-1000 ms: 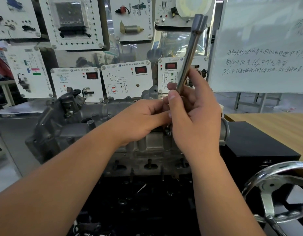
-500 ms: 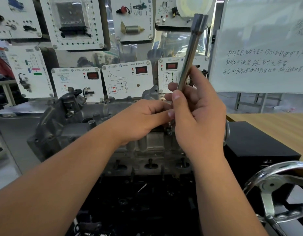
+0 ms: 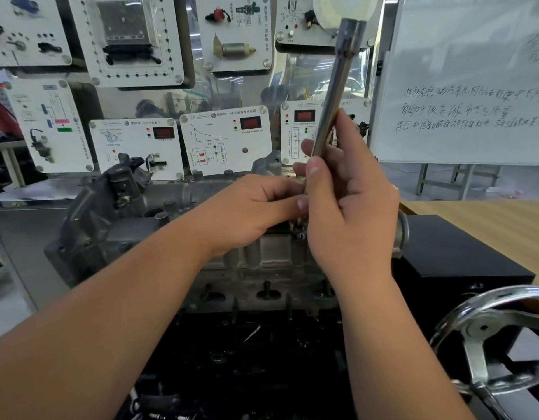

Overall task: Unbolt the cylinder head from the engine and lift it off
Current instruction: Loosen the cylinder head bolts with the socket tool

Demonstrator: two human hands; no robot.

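The grey cast cylinder head [image 3: 147, 213] lies across the black engine block [image 3: 247, 359] in front of me. A long steel extension bar [image 3: 335, 83] stands almost upright over the head's right part, its socket end at the top. My right hand [image 3: 350, 213] grips the bar's lower shaft with thumb and fingers curled round it. My left hand [image 3: 250, 207] reaches in from the left and pinches the bar's lowest part just above the head. The bar's lower tip and the bolt under it are hidden by my hands.
A chrome handwheel [image 3: 486, 328] sits at the lower right beside a black box [image 3: 462, 253] and a wooden table [image 3: 489, 222]. Behind the engine stands a wall of white training panels [image 3: 226, 140]. A whiteboard [image 3: 468, 86] with handwriting is at the right.
The bar and both hands have hardly moved; my right hand's fingers have shifted slightly on the shaft.
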